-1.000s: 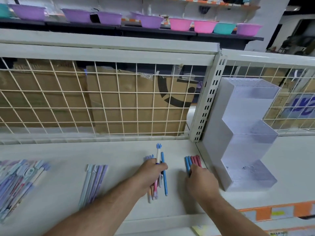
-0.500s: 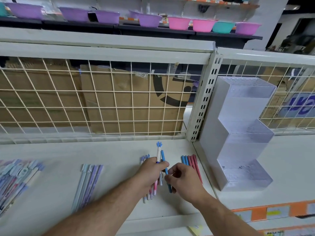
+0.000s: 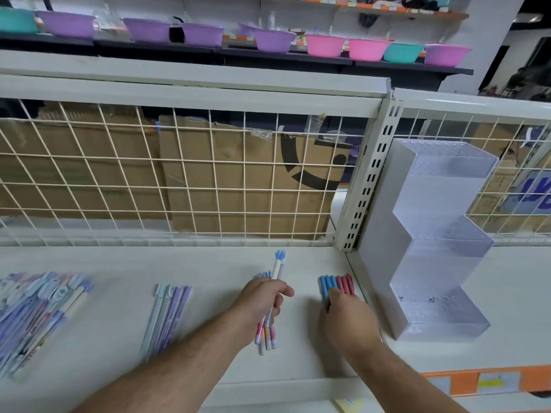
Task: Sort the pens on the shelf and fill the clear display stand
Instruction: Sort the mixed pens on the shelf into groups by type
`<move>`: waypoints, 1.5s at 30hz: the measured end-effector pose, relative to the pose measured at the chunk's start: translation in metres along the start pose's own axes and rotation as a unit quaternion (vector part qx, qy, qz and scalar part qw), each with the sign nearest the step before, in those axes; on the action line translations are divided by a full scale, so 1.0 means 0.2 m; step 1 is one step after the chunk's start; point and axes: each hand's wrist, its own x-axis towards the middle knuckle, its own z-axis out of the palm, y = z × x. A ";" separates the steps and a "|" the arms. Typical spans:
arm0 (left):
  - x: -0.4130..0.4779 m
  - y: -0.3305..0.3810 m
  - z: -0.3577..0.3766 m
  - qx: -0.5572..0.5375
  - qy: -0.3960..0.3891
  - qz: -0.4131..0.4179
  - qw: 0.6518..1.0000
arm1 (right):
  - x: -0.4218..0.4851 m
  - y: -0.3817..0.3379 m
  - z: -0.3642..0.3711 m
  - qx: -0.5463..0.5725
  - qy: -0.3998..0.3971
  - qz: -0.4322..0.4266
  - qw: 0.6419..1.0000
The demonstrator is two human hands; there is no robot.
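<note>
In the head view, a bundle of pens [image 3: 268,330] is being gripped in the left hand [image 3: 262,302] at the lower centre of the frame. The fingers and thumb are being wrapped round the barrels, and one pen with a blue tufted top is being held higher than the rest. Just to the right, a row of blue and red pens [image 3: 338,283] is being covered at its near end by the right hand [image 3: 347,318]. Its bent fingertips are being laid on the blue ones, but whether any pen is being pinched cannot be told.

The row is lying flat on the white shelf [image 3: 119,263]. The clear display stand [image 3: 441,251] is standing on the shelf at the right of the frame, stepped in three tiers, just beside the red pens. A set of pastel pens [image 3: 167,314] is lying left of centre, and a larger heap of pens [image 3: 35,308] at the far left edge. Behind them a wire grid [image 3: 179,174] is being backed by cardboard boxes [image 3: 238,180] — coloured bowls [image 3: 325,44] are lined along the top of the frame.
</note>
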 end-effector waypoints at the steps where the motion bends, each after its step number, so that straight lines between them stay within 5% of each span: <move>1: -0.01 0.00 -0.01 -0.004 -0.001 -0.001 1.000 | 0.00 -0.01 0.00 -0.009 0.001 0.002 1.000; 4: -0.03 0.01 -0.03 -0.011 -0.002 0.002 1.000 | -0.01 -0.06 -0.02 0.003 0.017 0.009 1.000; 6: -0.05 0.01 -0.06 -0.003 -0.003 0.004 1.000 | -0.02 -0.12 -0.03 0.116 0.009 0.008 0.993; 10: -0.07 0.01 -0.10 -0.001 0.000 -0.007 1.000 | -0.06 -0.28 -0.09 0.400 -0.079 0.023 0.913; 14: -0.11 0.01 -0.15 -0.032 -0.033 -0.005 0.999 | -0.11 -0.41 -0.12 0.503 -0.146 0.023 0.851; 28: -0.20 -0.06 -0.50 -0.031 -0.012 0.000 0.999 | -0.20 -0.78 -0.06 0.497 -0.187 0.045 0.846; 35: -0.23 -0.08 -0.83 -0.006 0.121 0.019 0.992 | -0.22 -1.04 0.05 0.426 -0.202 0.060 0.880; 45: -0.29 -0.13 -1.22 -0.007 0.170 0.009 0.985 | -0.23 -1.39 0.20 0.326 -0.199 0.030 0.924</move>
